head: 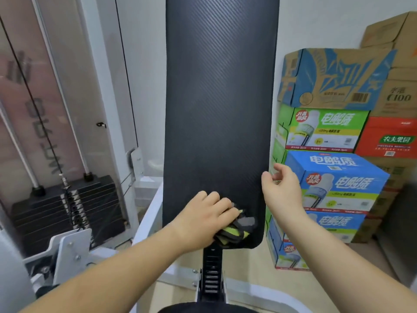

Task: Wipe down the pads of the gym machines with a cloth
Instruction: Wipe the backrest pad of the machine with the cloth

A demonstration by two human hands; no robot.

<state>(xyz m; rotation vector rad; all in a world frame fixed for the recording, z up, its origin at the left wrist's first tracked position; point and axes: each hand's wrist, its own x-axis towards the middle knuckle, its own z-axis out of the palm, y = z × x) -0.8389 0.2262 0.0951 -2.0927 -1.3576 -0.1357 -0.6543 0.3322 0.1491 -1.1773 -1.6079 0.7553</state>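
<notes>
The left hand (pixel 207 213) grips the bunched cloth (pixel 237 231) at 5 o'clock on the pad (pixel 218 86); the right hand (pixel 282 188) hangs loose, empty. Bunched so, it may miss strips.

Gym: weight stack (pixel 74 213), padded backrest (pixel 218 109)

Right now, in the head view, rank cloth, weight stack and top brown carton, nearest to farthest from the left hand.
1. cloth, gripped under the left hand.
2. weight stack, low on the left.
3. top brown carton, far upper right.
</notes>
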